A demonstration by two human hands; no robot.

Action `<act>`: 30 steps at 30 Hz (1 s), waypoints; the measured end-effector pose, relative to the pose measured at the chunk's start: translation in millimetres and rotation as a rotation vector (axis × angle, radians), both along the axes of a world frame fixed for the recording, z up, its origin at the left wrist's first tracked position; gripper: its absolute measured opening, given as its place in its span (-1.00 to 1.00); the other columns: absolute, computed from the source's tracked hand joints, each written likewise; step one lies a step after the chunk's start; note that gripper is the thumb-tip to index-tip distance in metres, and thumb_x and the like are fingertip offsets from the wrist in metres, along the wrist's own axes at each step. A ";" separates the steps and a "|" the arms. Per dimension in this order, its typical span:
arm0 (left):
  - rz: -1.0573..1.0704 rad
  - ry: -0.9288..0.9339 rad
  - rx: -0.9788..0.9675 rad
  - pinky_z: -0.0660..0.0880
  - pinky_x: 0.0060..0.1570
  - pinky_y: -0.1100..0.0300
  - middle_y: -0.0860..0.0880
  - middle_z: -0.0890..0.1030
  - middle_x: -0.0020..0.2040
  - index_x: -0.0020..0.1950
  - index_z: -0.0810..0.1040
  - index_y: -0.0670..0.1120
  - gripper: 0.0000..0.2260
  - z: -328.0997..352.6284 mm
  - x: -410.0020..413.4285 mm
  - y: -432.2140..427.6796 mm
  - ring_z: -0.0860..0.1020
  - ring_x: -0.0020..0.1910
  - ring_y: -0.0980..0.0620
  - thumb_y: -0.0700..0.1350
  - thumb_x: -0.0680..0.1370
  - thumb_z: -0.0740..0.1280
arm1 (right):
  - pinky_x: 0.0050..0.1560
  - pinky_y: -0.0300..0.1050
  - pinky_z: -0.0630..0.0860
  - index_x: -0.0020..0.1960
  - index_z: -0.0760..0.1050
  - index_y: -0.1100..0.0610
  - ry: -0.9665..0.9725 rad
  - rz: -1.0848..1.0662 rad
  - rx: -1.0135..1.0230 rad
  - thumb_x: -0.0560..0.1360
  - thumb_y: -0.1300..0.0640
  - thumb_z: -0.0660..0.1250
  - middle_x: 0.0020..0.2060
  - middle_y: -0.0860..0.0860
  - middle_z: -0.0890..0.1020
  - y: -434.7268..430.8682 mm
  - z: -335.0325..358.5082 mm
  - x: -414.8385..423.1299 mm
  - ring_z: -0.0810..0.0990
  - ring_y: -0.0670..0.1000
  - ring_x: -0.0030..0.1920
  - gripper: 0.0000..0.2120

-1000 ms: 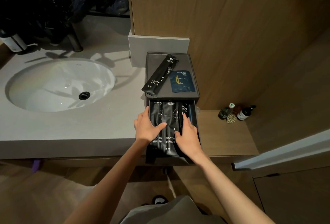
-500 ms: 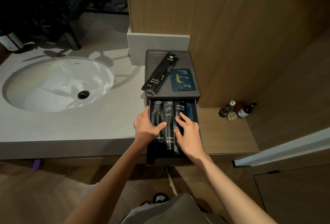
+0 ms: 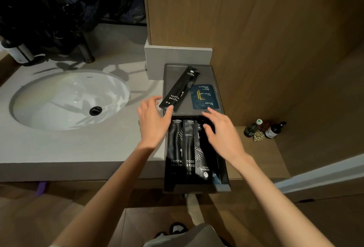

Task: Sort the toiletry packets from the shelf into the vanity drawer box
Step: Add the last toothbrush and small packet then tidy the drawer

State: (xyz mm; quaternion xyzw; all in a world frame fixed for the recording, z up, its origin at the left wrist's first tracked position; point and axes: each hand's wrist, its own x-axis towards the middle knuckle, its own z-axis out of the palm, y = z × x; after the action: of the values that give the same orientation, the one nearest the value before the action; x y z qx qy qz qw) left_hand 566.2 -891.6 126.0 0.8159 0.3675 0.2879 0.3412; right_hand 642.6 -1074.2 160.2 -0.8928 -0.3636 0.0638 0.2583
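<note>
The counter (image 3: 78, 148) runs wide past the sink (image 3: 59, 104). At its right end stands the drawer box (image 3: 221, 101), with its drawer (image 3: 197, 188) pulled out toward me. Long black packets (image 3: 175, 148) lie lengthwise in it, side by side.

Two packets remain on the shelf (image 3: 173, 73), which is the box's flat top. The toothbrush packet (image 3: 180, 91) lies slantwise, and the blue shower cap packet (image 3: 203, 97) is just beside it on the right.

Both hands hold nothing and are spread wide. My left hand (image 3: 153, 122) has its thumb at the toothbrush packet's near end. My right hand (image 3: 222, 132) hovers over the drawer's far right corner, forefinger just short of the shower cap packet.

I judge these two are what is left to fetch. I'd pinch the toothbrush packet by its near end, thumb on top, then turn it straight so it drops in line with the others. The shower cap packet is thin and flat, so I'd drag it to the front lip before lifting.

My right hand covers the drawer's right side, so I cannot tell how much room is left there. Something bluish (image 3: 215, 175) shows at the near right corner, but I can't make out what it is. Whether my thumb actually touches the packet is also unclear.
</note>
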 end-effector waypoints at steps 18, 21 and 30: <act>-0.129 0.487 0.063 0.36 0.13 0.03 -0.12 0.59 0.14 0.20 0.48 -0.08 -0.47 11.5 79.9 37.4 0.47 0.22 -0.17 0.20 0.37 0.44 | 0.32 0.02 0.38 0.44 0.33 -0.09 -0.031 0.057 -0.265 0.60 0.00 0.16 0.45 -0.08 0.35 25.0 -13.2 71.2 0.32 0.06 0.37 -0.60; -0.150 0.409 -0.043 0.43 0.00 0.05 -0.17 0.61 0.10 0.14 0.45 -0.13 -0.63 10.0 78.2 43.2 0.54 0.12 -0.21 0.08 0.48 0.38 | 0.32 0.02 0.37 0.44 0.33 -0.10 -0.026 0.060 -0.261 0.60 0.00 0.16 0.46 -0.09 0.35 24.1 -14.6 72.7 0.32 0.05 0.36 -0.60; -0.201 -0.039 -0.573 0.42 -0.43 0.32 0.00 0.51 -0.28 -0.21 0.32 0.00 -0.78 36.8 33.0 31.9 0.51 -0.30 0.00 -0.14 0.55 0.34 | 0.38 -0.08 0.27 0.41 0.39 -0.01 0.082 0.043 -0.013 0.59 0.08 0.22 0.38 -0.03 0.46 16.6 -6.5 71.7 0.37 0.02 0.40 -0.62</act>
State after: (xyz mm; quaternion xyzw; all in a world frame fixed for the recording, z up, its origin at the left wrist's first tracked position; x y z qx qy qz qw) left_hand 599.2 -859.6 162.8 0.7131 0.3446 0.1529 0.5911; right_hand 714.2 -1057.6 153.7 -0.8829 -0.3715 0.1082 0.2660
